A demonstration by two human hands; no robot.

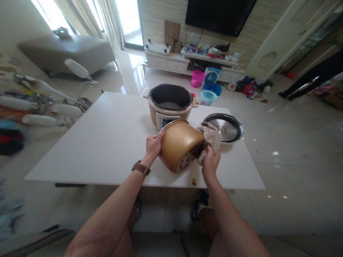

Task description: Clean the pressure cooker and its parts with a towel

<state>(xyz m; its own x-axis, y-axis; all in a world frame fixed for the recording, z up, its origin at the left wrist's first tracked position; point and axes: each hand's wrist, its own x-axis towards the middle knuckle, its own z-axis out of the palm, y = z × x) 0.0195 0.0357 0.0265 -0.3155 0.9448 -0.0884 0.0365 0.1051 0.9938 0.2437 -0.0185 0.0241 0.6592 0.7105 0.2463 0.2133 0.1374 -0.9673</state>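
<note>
A gold inner pot [178, 144] is tilted on its side above the white table, its dark-ringed base turned toward me and to the right. My left hand [154, 144] grips its rim on the left, thumb on the outer wall. In my right hand [211, 161] is a beige cloth [211, 137], bunched against the pot's base edge. Just behind stands the pressure cooker body [170, 105], open at the top, with a dark interior and a front panel partly covered by the pot. To the right lies a round metal lid [223, 127], its inner side facing up.
The white table [88, 142] bears these things; a small brown scrap [193, 182] lies near its front edge. Beyond are a pink basket [197, 78], a light-blue basket [208, 97] and a cluttered TV cabinet [166, 63]. A person's dark-clad legs [313, 76] show at far right.
</note>
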